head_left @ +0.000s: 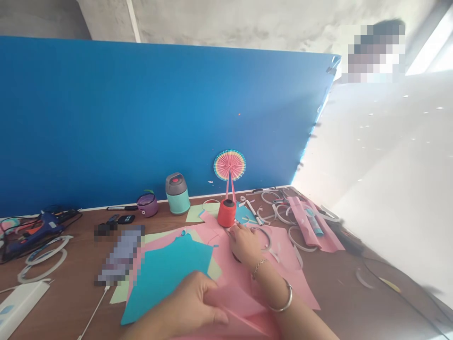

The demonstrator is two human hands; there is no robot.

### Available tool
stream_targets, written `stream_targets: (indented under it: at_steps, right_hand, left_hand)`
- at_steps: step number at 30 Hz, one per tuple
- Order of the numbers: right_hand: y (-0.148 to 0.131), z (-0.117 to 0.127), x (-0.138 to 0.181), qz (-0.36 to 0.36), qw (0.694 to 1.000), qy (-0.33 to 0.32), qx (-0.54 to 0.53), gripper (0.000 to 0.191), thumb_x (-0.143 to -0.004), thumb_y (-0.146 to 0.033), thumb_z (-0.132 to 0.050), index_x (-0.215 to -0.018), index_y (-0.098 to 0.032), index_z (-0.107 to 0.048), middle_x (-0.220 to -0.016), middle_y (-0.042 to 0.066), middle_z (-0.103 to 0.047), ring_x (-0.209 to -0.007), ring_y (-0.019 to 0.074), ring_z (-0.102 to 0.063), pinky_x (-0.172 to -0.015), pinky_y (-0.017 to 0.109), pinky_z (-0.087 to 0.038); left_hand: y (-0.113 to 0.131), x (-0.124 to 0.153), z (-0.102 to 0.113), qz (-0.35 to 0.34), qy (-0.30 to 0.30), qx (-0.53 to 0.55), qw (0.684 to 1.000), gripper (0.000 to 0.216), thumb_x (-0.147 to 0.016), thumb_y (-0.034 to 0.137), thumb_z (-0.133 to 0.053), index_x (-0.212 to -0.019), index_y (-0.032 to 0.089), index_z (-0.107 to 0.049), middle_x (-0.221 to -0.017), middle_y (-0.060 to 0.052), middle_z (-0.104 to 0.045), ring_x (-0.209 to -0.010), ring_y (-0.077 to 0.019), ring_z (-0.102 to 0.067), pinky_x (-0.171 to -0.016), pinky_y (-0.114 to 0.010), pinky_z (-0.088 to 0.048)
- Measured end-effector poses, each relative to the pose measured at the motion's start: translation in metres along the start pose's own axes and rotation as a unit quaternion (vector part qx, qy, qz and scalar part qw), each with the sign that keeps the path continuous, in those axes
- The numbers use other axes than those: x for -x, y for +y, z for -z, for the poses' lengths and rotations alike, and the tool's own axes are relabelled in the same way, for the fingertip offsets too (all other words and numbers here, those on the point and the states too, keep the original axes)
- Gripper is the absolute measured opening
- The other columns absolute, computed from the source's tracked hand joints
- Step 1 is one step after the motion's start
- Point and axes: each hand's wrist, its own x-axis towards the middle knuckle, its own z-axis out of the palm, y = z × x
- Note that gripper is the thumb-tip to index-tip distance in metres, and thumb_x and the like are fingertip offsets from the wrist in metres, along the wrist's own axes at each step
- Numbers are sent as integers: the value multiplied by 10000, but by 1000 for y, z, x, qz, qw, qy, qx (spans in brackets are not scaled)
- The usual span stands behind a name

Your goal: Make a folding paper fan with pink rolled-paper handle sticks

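Note:
My left hand (196,300) is closed on a sheet of pink paper (237,300), with thumb and fingers pinching its edge near the front. Farther forward, my right hand (247,245) is closed low over the pink sheets, just in front of a red pot-shaped container (227,214). A dark edge shows under the palm, but I cannot make out what the fingers hold. From behind the container rises a round folded paper fan (230,165) in pink, yellow and blue, on two pink strips. A blue sheet of paper (166,269) lies left of both hands.
At the back stand a teal food jar (178,196) and a purple cup (147,205). On the left lie a phone (122,255), a glue gun (47,226) and a power strip (23,307). Curled paper strips and a glue stick (314,222) lie right. A blue partition (141,118) rises behind.

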Motion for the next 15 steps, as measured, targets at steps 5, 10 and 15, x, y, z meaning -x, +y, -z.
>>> stream_targets:
  at_steps: [5,10,15]
  right_hand:
    - [3,-2,-3,1,1000,-4,-17,213,-864,-174,-423,-905,-168,-632,-1032,118,-652,-938,237,-578,-806,346,-307]
    - [-2,4,-3,-9,999,9,-51,219,-850,-194,-435,-876,-170,-651,-1006,114,-655,-931,245,-577,-806,350,-334]
    - [1,26,2,40,913,-36,-404,437,-909,-450,-345,-835,-179,-679,-887,77,-678,-823,205,-601,-717,307,-426]
  left_hand:
    - [22,5,24,-62,-69,-2,996,484,-751,507,-577,-507,191,-302,-542,63,-191,-508,-80,-171,-468,-261,-127]
    - [26,7,62,-90,-7,-63,994,400,-849,442,-454,-563,187,-341,-622,41,-252,-596,-109,-246,-531,-261,-186]
    - [43,1,84,-80,125,-88,985,369,-858,435,-417,-588,188,-378,-620,44,-309,-570,-107,-275,-516,-250,-203]
